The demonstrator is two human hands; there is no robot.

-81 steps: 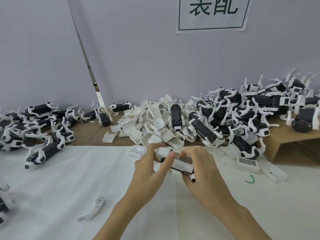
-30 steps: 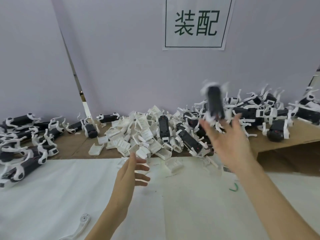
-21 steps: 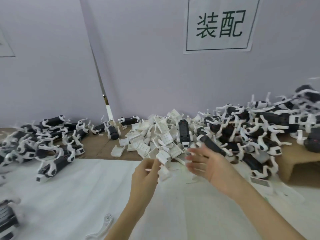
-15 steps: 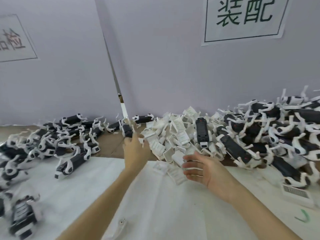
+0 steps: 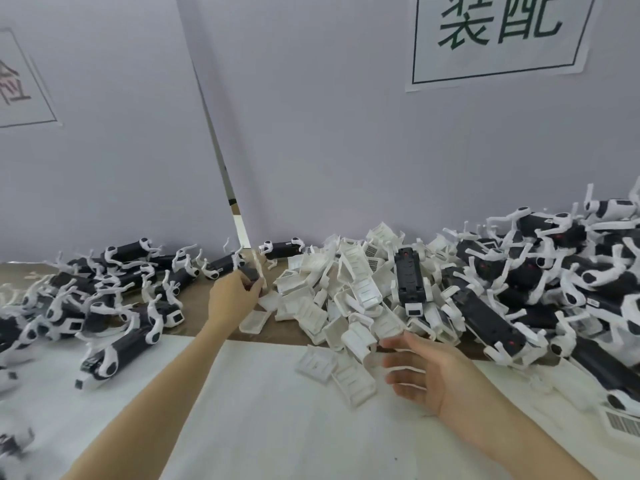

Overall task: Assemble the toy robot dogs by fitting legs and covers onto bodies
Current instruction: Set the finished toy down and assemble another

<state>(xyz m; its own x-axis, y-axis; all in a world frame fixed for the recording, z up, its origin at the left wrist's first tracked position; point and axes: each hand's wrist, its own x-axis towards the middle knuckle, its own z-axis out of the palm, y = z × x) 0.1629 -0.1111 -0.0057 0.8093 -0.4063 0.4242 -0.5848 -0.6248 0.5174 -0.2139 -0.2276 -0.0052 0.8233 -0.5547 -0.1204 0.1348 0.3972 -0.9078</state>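
My left hand (image 5: pixel 231 296) is stretched far forward at the left edge of the pile of white covers (image 5: pixel 349 296), with its fingers curled around a black dog body with white legs (image 5: pixel 250 271). My right hand (image 5: pixel 427 374) hovers palm-up and open above the white sheet (image 5: pixel 270 420), just in front of the covers and holding nothing. One black body (image 5: pixel 409 278) lies on top of the covers.
A heap of dogs with legs (image 5: pixel 561 275) fills the right side, and another heap of dogs (image 5: pixel 104 292) fills the left. Both rest on brown cardboard (image 5: pixel 204 315) against the grey wall. A barcode label (image 5: pixel 623 424) lies at the far right.
My right hand tossed the finished dog onto the right heap and came back open. My left hand reached forward and left and closed on a black body. My view swung left.
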